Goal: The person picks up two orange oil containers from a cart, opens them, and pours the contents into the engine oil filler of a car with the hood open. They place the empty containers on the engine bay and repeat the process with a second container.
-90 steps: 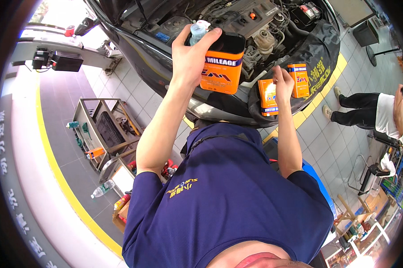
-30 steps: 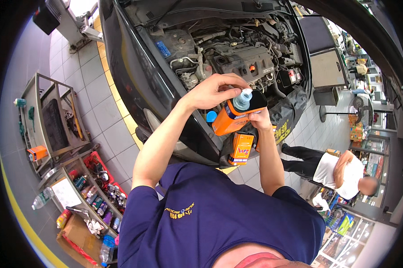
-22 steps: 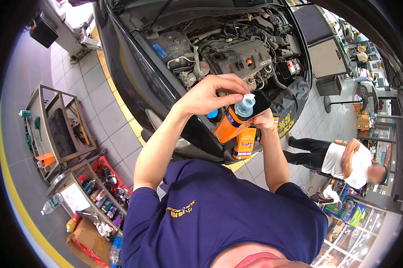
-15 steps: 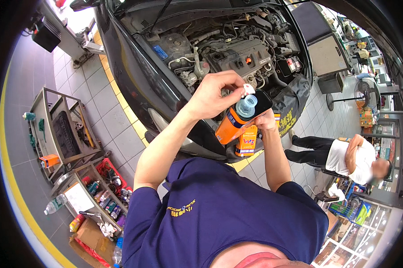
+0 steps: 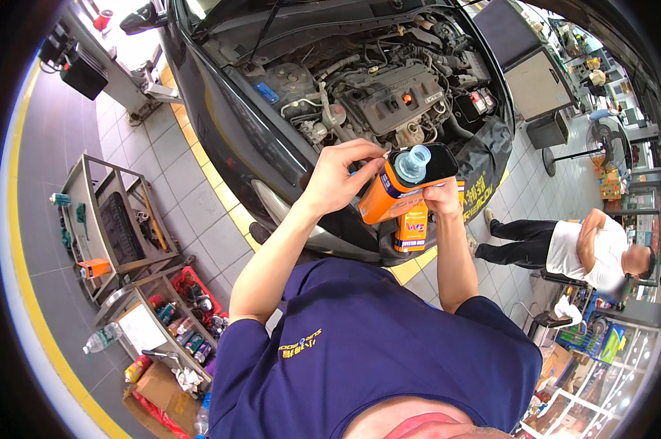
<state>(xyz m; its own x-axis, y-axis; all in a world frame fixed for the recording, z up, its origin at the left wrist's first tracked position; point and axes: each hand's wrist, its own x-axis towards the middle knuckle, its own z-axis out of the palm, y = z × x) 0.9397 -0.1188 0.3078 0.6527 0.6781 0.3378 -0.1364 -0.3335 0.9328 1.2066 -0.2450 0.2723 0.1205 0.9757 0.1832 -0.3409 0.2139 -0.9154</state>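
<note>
An orange rectangular can (image 5: 383, 196) with a dark top and a pale blue translucent spout (image 5: 414, 162) is held tilted in front of my chest. My right hand (image 5: 442, 197) grips it from the right side, its fingers partly hidden. My left hand (image 5: 339, 177) is at the can's left top edge, thumb and fingers pinched together. Between their tips shows a bit of a small white piece (image 5: 386, 155), mostly covered. The spout's mouth is uncovered. Below the can, a second orange container (image 5: 412, 228) stands near the car's front edge.
Ahead is a dark car with its engine bay (image 5: 396, 99) exposed and a dark cover (image 5: 484, 164) over its front. Tool carts (image 5: 89, 241) and a bin of bottles stand at left. A person with folded arms (image 5: 590, 249) is at right, near a fan (image 5: 605, 146).
My left hand has moved off the spout, down and to the left, with the small white piece. The can has shifted slightly right, and the whole view has shifted a little.
</note>
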